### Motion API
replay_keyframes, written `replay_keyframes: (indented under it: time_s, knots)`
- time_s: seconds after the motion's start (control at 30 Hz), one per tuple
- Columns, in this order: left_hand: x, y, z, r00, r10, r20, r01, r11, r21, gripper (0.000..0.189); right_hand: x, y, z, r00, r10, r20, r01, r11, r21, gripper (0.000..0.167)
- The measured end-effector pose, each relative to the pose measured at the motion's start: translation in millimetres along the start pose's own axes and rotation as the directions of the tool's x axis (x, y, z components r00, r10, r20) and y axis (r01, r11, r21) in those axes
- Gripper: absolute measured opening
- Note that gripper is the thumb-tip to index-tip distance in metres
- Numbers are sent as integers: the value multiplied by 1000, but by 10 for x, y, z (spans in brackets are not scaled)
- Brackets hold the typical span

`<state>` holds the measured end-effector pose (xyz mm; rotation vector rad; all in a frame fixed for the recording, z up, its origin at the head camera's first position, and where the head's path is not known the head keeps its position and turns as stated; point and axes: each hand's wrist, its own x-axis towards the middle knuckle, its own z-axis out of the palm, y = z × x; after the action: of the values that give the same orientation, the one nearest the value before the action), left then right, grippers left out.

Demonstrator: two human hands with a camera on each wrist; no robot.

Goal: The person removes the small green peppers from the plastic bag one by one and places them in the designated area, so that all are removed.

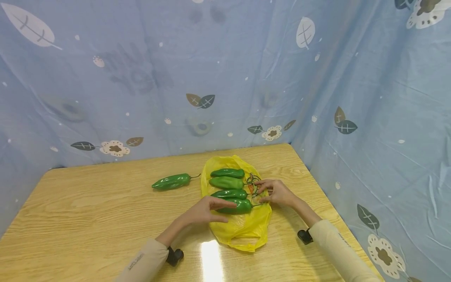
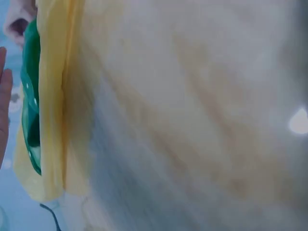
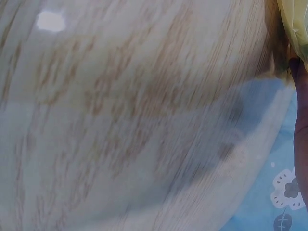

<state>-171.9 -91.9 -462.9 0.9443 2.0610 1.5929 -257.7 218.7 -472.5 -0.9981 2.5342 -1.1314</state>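
Note:
A yellow plastic bag [image 1: 243, 229] lies flattened on the table, with several green chili peppers [image 1: 227, 182] side by side on it, stems to the right. Over the nearest peppers hovers my left hand [image 1: 203, 210], its thumb and fingers apart with nothing between them. My right hand [image 1: 278, 192] reaches in at the bag's right edge, fingers and thumb spread around the stem ends. In the right wrist view, a fingertip touches the bag [image 3: 297, 29]. Another green chili pepper [image 1: 172, 181] lies off the bag to the left. The left wrist view catches a green pepper [image 2: 32, 91] beside the bag's edge.
The wooden table [image 1: 105, 211] carries everything, its back edge along a blue patterned curtain [image 1: 158, 78]. That curtain also runs down the right side [image 1: 387, 137]. A bright reflection shows on the table in front of the bag.

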Motion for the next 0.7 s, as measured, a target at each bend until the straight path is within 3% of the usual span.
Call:
replay_keyframes:
  time_s: [0.13,0.23,0.37,0.43,0.57,0.63,0.7]
  knots:
    - [56,-74,-73,1000,-17,-25,17,1000,-3,48,4,13,2,1000,-9,-6,9,1000,-5,18]
    - [89,-125,-98,998,-63,-25,64,998,10,50,1,18,3,1000,-7,-5,7,1000,-3,17]
    - [144,-173,-108,995,-97,-35,100,986,133,50,-3,25,6,1000,-9,-6,9,1000,-13,16]
    - [176,-186,-106,995,-86,-40,93,971,219,49,-4,26,5,1000,-10,-6,10,1000,-22,16]
    - [225,-200,-96,999,-39,-34,49,916,397,47,-6,23,2,1000,-9,1,9,1000,-24,16]
    - [234,-207,-94,999,-25,-32,37,894,446,46,-7,25,0,1000,-10,3,10,1000,-23,16]
    - [232,-206,-97,999,-30,-41,45,893,447,47,-8,29,0,1000,-12,2,12,1000,-24,17]
